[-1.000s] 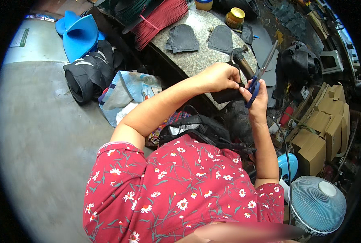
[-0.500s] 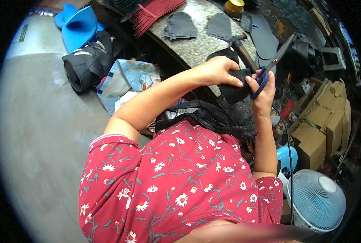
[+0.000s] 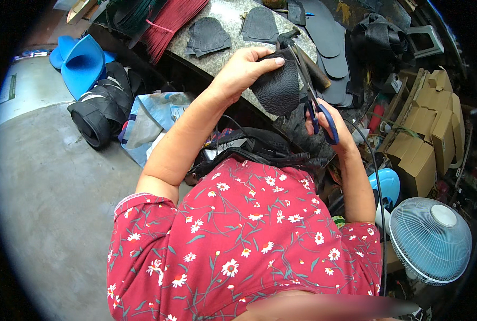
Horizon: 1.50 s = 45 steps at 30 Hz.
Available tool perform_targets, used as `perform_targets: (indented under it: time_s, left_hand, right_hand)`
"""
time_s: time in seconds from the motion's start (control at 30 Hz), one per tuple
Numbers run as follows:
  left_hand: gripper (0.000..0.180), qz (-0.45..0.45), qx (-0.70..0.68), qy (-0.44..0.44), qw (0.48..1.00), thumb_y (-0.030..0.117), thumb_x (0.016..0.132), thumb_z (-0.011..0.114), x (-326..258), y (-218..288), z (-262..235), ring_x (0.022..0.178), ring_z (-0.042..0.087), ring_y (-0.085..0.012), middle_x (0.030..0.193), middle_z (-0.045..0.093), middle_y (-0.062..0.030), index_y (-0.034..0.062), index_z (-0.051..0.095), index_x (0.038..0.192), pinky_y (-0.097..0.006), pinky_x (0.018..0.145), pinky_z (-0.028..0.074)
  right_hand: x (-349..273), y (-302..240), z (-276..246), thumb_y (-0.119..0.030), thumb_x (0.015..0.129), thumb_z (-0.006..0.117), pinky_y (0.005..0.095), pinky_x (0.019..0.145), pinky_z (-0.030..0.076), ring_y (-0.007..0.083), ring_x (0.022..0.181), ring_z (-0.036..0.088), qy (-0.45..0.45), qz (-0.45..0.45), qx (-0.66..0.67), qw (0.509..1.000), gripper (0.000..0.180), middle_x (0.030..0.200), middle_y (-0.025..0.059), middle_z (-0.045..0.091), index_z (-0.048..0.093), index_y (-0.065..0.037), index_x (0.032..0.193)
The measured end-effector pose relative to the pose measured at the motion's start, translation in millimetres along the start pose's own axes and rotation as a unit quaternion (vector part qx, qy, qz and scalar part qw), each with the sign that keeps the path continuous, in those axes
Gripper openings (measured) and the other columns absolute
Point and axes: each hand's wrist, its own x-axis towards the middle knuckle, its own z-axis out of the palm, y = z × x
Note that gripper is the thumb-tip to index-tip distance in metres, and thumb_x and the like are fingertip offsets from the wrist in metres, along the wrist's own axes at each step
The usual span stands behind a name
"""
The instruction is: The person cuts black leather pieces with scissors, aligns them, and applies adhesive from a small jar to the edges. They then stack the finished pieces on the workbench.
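Note:
My left hand (image 3: 243,68) pinches a dark, rounded piece of textured leather (image 3: 277,88) by its upper edge, holding it in front of me. My right hand (image 3: 332,128) grips blue-handled scissors (image 3: 314,99), whose blades run up along the right edge of the leather piece. Both hands hover over the near edge of a speckled stone worktop (image 3: 233,27). Two similar dark cut pieces (image 3: 209,36) lie on that worktop beyond my left hand.
Long dark sole-shaped pieces (image 3: 329,43) lie at the worktop's right end. A red bundle of strips (image 3: 169,18) sits at the back left. Blue plastic items (image 3: 80,61) and a black roll (image 3: 96,109) rest on the concrete floor at left. Cardboard boxes (image 3: 425,134) and a fan (image 3: 428,241) stand at right.
The view has shifted, so the hands sit more central. The leather piece is now turned flat toward me, and the scissors stand more upright along its right edge.

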Motion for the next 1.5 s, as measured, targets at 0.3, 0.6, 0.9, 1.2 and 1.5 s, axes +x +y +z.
perform_targets:
  time_s: [0.3,0.6,0.9,1.2,1.5]
  left_hand:
    - [0.025,-0.033,0.182,-0.082,0.979,0.020,0.082,0.072,-4,24,-28,0.075,0.057,-0.0054,0.082,0.065,0.0004,-0.0012,0.068,0.096,-0.021,0.070,0.048]
    - [0.026,-0.007,0.306,-0.113,0.945,0.021,0.083,0.072,1,27,-39,0.072,0.052,-0.0038,0.079,0.061,0.0033,-0.0025,0.067,0.093,-0.021,0.067,0.046]
    - [0.024,0.011,0.332,-0.126,0.935,0.022,0.082,0.071,-6,20,-38,0.067,0.050,-0.0028,0.072,0.058,0.0042,-0.0005,0.066,0.089,-0.021,0.061,0.044]
    - [0.034,0.015,0.340,-0.100,0.935,0.028,0.079,0.075,-10,9,-39,0.066,0.053,-0.0077,0.068,0.060,-0.0016,-0.0011,0.068,0.094,-0.025,0.063,0.045]
    - [0.028,0.033,0.247,-0.117,0.961,0.025,0.082,0.073,-15,-3,-40,0.070,0.055,-0.0054,0.076,0.062,0.0009,0.0008,0.066,0.094,-0.022,0.063,0.046]
  right_hand:
    - [-24,-22,-8,-0.065,0.075,0.067,0.0208,0.048,0.038,0.0085,0.051,0.052,-0.045,0.107,-0.061,0.991,0.065,0.067,0.0003,0.051,0.055,-0.002,0.088]
    - [-27,-27,-15,-0.062,0.076,0.068,0.0209,0.047,0.038,0.0081,0.049,0.051,-0.078,0.125,-0.081,0.986,0.062,0.062,0.0004,0.053,0.055,-0.003,0.086]
    - [-27,-22,-20,-0.048,0.083,0.068,0.0219,0.047,0.041,0.0097,0.048,0.055,-0.109,0.135,-0.073,0.982,0.046,0.060,0.0010,0.056,0.056,-0.004,0.086]
    - [-31,-24,-12,-0.062,0.077,0.068,0.0203,0.043,0.034,0.0076,0.045,0.050,-0.096,0.183,-0.049,0.977,0.061,0.059,0.0000,0.052,0.055,-0.002,0.085]
    - [-36,-8,-8,-0.041,0.085,0.068,0.0227,0.044,0.037,0.0084,0.046,0.049,-0.100,0.139,0.012,0.985,0.040,0.062,-0.0003,0.050,0.055,-0.003,0.085]
